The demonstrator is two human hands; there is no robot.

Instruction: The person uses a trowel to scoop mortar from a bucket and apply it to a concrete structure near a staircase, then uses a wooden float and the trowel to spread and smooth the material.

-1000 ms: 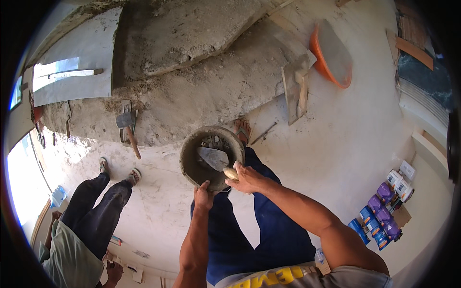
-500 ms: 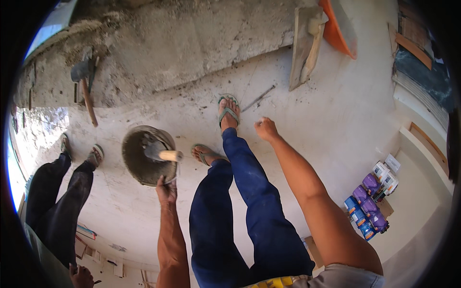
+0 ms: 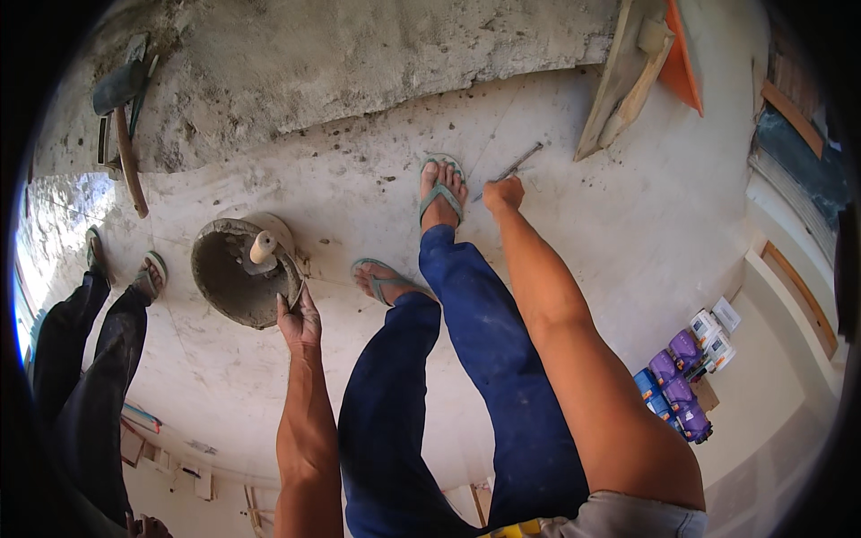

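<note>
My left hand (image 3: pixel 300 321) grips the handle at the near right rim of a mortar-coated bucket (image 3: pixel 215 300), which is tilted so part of its outer side shows. Inside lies a trowel, its wooden grip (image 3: pixel 263 247) sticking up and its blade partly hidden in grey mortar. Whether the bucket touches the floor I cannot tell. To the right, my right hand (image 3: pixel 503 194) is closed in a fist, with no object visible in it. Behind that fist a thin metal rod (image 3: pixel 523 160) lies on the floor, partly covered from view.
Along the far side runs a rough cement surface (image 3: pixel 359 63). A mallet (image 3: pixel 117 99) lies on it at left. A wooden float (image 3: pixel 623 81) and an orange board-like piece (image 3: pixel 683 63) stand far right. Another person's feet (image 3: pixel 151 272) are at left; purple packages (image 3: pixel 682 386) sit right.
The view has shifted. The bucket appears farther left of my feet, and its trowel grip now points up instead of right. My right fist has moved forward, over the rod in the picture.
</note>
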